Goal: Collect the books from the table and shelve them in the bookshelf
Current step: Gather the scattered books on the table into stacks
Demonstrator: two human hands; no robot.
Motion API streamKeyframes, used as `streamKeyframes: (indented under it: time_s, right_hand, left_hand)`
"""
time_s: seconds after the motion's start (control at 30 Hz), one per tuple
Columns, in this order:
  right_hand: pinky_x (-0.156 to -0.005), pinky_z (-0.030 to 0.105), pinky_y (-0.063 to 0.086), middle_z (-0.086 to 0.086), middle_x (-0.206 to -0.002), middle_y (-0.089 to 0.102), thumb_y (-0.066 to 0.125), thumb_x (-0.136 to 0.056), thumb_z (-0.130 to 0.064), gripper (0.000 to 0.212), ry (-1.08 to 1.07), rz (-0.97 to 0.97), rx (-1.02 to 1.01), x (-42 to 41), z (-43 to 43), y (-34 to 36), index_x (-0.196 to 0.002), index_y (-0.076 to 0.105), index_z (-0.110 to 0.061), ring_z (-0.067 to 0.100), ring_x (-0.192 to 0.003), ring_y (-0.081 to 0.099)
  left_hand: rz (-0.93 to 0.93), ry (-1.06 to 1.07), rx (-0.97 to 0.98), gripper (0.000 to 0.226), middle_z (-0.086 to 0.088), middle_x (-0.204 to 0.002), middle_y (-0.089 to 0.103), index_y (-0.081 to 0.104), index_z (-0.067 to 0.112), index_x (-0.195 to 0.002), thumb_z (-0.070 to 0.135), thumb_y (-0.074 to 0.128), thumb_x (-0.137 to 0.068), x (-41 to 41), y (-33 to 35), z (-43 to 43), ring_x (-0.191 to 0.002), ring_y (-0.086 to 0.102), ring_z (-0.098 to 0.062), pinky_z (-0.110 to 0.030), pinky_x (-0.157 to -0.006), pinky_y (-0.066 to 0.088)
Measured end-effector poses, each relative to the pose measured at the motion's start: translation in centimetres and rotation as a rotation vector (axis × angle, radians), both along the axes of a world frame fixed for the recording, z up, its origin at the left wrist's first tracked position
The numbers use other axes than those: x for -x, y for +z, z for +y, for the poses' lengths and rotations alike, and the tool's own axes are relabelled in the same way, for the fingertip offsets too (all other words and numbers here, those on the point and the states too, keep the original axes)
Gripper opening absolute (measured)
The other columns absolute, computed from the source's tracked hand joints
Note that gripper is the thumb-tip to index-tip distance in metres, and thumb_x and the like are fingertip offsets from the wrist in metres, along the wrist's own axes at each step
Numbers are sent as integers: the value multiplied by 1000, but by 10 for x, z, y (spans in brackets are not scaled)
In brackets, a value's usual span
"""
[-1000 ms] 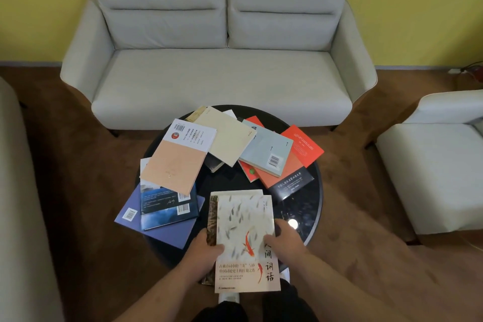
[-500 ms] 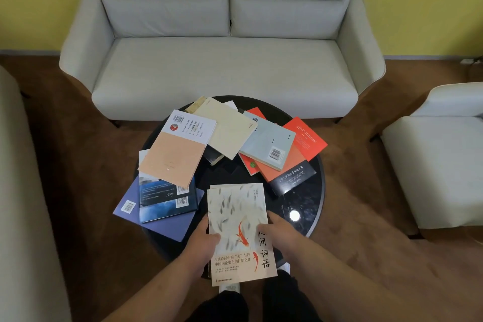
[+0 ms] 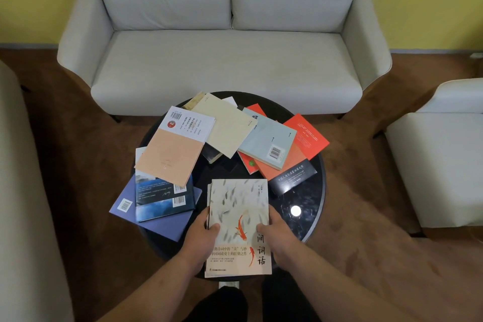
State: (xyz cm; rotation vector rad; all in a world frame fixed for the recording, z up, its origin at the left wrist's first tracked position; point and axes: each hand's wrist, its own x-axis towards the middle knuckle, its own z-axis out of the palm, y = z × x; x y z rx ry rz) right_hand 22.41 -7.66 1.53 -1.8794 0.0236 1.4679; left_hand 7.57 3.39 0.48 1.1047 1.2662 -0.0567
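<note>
Head view: cream paperback with grey fish and an orange koi on the cover (image 3: 239, 206) sits lower centre of frame, at the near edge of the round glossy black table (image 3: 308, 217), bottom end overhanging the rim toward the person. Left hand (image 3: 202, 236) grips its left edge with the thumb on the cover. Right hand (image 3: 277, 236) grips the right edge the same way, fingers curled round the side. Both hands are closed on the book. Cannot tell if it is clear of the tabletop. A second book (image 3: 209, 198) shows as a thin offset edge under it at the left, so this looks like a two-book stack. Long axis runs bottom to top of frame with a very slight tilt, cover up. The title end points to the bottom of frame, the far end to the grey fabric sofa (image 3: 230, 65). Risks, as judgement: the lower book is misaligned and could slide out when lifted, since only the edges are pinched. The purple flat book (image 3: 156, 222) at lower left hangs past the rim and a brush from the left forearm could tip it off. The peach-and-white book (image 3: 172, 157) lies on the dark blue books (image 3: 162, 201), so that pile could shift if bumped. No bookshelf is in view.
</note>
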Motion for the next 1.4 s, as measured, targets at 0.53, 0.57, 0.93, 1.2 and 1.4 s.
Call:
streamKeyframes:
  time_s: [0.53, 0.57, 0.93, 1.2, 1.4]
  right_hand:
    - [-88, 61, 58, 7, -127, 68, 47, -96, 6, 63, -64, 222, -70, 0, -3, -8, -134, 44, -44, 36, -105, 72]
    - [-88, 61, 57, 8, -127, 69, 47, -99, 3, 59, -97, 248, -83, -1, -4, -9, -134, 45, -43, 36, -105, 73]
    - [-57, 24, 61, -5, -119, 69, 53, -103, -21, 52, 252, -129, -10, -6, 1, -4, -149, 34, -37, 13, -84, 76]
    - [-59, 21, 60, -5, -123, 69, 58, -100, -14, 57, 351, -146, -35, -17, 4, -2, -148, 36, -34, 12, -90, 76]
    - [-99, 27, 48, -9, -127, 60, 57, -99, -16, 47, 412, -466, -100, -47, 32, 23, -144, 46, -18, 18, -127, 56]
  left_hand:
    - [-229, 205, 392, 45, -14, -123, 68, 44, 32, -138, 8, 47, -99, 14, -8, -6, -107, 68, -39, -61, -91, 52]
    - [-236, 197, 391, 47, -13, -123, 68, 44, 32, -139, 7, 47, -99, 14, -7, -6, -107, 68, -39, -61, -91, 51]
    - [-37, -117, 96, 58, 9, -116, 66, 35, 45, -139, 7, 50, -98, 14, 0, 5, -100, 65, -11, -30, -74, 56]
    - [-27, -339, -30, 67, 13, -128, 60, 31, 43, -144, 17, 64, -92, 27, -3, 22, -110, 61, -9, -24, -82, 55]
    - [159, -149, -421, 4, 8, -100, 63, 57, 33, -98, 33, 57, -95, 18, 12, 71, -102, 61, -18, -31, -82, 51]
